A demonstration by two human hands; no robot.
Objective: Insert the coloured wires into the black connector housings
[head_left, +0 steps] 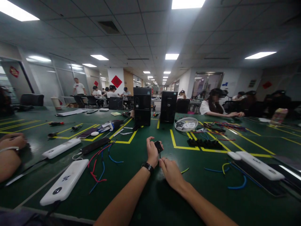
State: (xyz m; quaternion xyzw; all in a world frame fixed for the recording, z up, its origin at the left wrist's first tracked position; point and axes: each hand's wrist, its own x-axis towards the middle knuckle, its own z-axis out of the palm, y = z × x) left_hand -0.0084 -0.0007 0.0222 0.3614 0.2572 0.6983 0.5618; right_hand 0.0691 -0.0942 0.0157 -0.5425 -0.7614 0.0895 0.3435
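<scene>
Head view: the left hand (153,153) is curled around a small black block (158,146), gripping it above the near middle of the bench (127,163), its index finger and thumb partly raised. The right hand (171,173) is closed just below, clasped on a thin dark rod (160,155) that runs up to the block; whatever else lies inside that fist is hidden. A watch (147,168) sits on the left wrist.

A yellow-green wire (185,171) lies just beside the right hand. Red and blue wires (103,163) spread to the left, near a white bank (64,182) marked 26 and a black pouch (96,145). Farther right, another white bank (260,165) rests on a black pad (255,180).

Beyond the hands, a black terminal strip (205,144) lies across yellow tape. Behind it, a white slotted basket (192,121) holds pale and dark pieces, too small to name. Two black cases (142,108) stand upright on the far part, apart from each other, blocking some of the view behind. A cup (56,103) stands far left; its contents are hidden. At the left edge rests a co-worker's hand (13,142).
</scene>
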